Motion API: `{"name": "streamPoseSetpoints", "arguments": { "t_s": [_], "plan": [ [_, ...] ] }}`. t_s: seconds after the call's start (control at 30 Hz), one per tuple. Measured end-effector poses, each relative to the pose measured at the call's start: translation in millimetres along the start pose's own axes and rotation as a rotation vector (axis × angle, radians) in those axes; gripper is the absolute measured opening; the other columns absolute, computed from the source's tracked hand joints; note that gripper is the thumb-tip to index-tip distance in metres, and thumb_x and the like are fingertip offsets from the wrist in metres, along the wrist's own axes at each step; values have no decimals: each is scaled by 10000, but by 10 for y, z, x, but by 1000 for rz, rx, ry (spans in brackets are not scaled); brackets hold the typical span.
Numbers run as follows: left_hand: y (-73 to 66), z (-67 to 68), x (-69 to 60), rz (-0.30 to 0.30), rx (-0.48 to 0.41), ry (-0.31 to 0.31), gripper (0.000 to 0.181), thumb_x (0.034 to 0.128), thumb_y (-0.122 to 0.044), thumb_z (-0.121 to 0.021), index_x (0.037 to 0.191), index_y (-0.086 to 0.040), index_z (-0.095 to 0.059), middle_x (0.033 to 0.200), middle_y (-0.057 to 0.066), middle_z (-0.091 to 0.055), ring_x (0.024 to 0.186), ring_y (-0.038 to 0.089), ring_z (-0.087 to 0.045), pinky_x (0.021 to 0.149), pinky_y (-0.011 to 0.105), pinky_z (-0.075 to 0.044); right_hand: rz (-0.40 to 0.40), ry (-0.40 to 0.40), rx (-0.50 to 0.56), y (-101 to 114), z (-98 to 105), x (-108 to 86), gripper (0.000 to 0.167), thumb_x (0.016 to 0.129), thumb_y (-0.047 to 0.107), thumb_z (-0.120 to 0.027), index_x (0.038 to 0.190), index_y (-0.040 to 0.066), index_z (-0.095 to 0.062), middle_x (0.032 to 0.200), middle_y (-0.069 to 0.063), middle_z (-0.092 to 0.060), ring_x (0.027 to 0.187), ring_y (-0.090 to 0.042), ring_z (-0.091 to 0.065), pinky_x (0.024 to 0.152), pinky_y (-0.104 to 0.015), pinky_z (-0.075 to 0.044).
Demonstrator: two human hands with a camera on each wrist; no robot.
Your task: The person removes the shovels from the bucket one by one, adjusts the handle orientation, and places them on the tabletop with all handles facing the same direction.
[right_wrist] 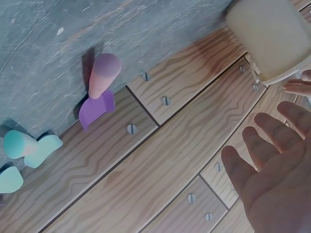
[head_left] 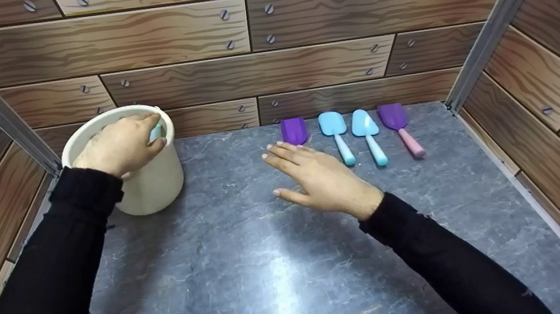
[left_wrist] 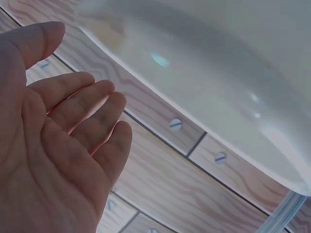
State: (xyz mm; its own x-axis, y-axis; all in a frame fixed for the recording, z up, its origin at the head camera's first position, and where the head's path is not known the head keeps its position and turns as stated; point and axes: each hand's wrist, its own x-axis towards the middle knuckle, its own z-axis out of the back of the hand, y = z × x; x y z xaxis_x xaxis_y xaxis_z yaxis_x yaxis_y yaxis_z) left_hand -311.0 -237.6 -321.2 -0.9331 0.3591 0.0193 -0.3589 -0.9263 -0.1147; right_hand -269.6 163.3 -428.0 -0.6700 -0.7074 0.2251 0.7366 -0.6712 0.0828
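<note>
My left hand [head_left: 122, 142] is over the mouth of a cream bucket [head_left: 156, 191]. A turquoise piece [head_left: 155, 132] shows between its thumb and fingers, at the bucket's inner side. In the left wrist view the palm is bare and the fingers bend loosely beside the bucket's rim. My right hand [head_left: 324, 178] hovers above the table, fingers spread, holding nothing. Just past its fingertips lies a purple toy shovel [head_left: 294, 130]; its pink handle [right_wrist: 104, 73] appears in the right wrist view but is covered by the hand in the head view.
Right of that shovel, in a row, lie a blue shovel [head_left: 332, 123], a pointed blue trowel [head_left: 364, 123] and a purple shovel with a pink handle [head_left: 392, 114]. Wood-patterned walls [head_left: 168, 33] enclose the grey marbled table [head_left: 208, 268] at the back and sides.
</note>
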Motion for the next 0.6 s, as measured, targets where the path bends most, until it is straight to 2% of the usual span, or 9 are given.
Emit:
{"name": "streamPoseSetpoints", "arguments": {
  "t_s": [0.1,0.2,0.3,0.43,0.47,0.6],
  "plan": [
    [44,21,60,11,-14,20,501,1149,-260,-594,1553,32,-636,1454,331,-746,1309,520,-745,1165,737,-596,13,6,-3,41,9,-16,771,1206,542,-620,1820,118,-428,1884,-156,-453,1782,-385,-412,1476,-588,-362],
    [79,32,119,11,-13,40,364,1143,-237,-595,1371,30,-691,1230,282,-778,1157,450,-737,1114,701,-611,26,7,0,85,20,-29,770,1203,545,-625,1820,126,-433,1886,-145,-454,1781,-376,-416,1478,-587,-359],
    [112,46,169,9,7,63,367,1151,-235,-601,1353,57,-693,1227,297,-774,1180,472,-733,1154,697,-598,40,7,-3,127,26,-49,769,1204,556,-615,1820,131,-435,1887,-141,-453,1776,-371,-427,1474,-599,-363],
    [151,72,220,23,32,117,483,1168,-260,-594,1485,99,-655,1465,368,-723,1384,538,-701,1281,716,-532,67,2,-14,183,34,-78,773,1202,561,-614,1814,122,-443,1880,-155,-457,1764,-376,-447,1467,-608,-368],
    [158,77,230,27,34,129,479,1169,-266,-591,1469,100,-663,1463,368,-724,1390,540,-698,1287,715,-527,75,0,-15,198,37,-85,772,1201,558,-618,1812,118,-446,1877,-160,-461,1760,-378,-454,1465,-604,-374],
    [166,80,261,44,42,166,352,1171,-283,-594,1236,41,-713,1196,277,-763,1188,474,-722,1174,682,-584,104,-1,-24,260,53,-115,773,1203,560,-616,1814,121,-442,1873,-159,-468,1751,-368,-471,1458,-562,-404]
  ]
}}
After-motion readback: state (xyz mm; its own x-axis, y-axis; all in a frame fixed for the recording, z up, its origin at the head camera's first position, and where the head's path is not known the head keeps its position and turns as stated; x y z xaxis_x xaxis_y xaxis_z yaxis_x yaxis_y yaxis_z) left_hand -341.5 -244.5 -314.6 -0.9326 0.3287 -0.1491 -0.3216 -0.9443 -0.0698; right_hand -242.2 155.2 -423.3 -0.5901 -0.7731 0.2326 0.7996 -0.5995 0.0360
